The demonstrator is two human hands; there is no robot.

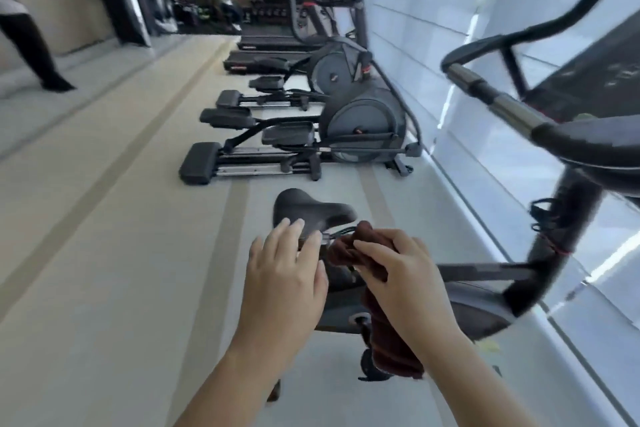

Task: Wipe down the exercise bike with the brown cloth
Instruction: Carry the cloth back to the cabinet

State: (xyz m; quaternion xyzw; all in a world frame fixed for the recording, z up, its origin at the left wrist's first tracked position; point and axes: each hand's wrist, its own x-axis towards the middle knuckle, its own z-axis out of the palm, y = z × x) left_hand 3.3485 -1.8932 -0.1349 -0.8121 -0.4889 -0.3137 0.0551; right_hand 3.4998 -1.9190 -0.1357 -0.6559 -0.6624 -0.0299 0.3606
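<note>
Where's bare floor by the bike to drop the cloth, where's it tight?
Free: wide floor left of the saddle, and the strip between saddle and the nearest elliptical. Tight: beside the saddle, where left hand, right hand gripping the brown cloth, and bike frame bunch together.

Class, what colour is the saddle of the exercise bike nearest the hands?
Black: the saddle shows best in the head view.

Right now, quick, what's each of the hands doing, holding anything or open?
Left hand: open, fingers straight, holding nothing, reaching toward the bike saddle.
Right hand: gripping the brown cloth, which hangs down below it.
</note>
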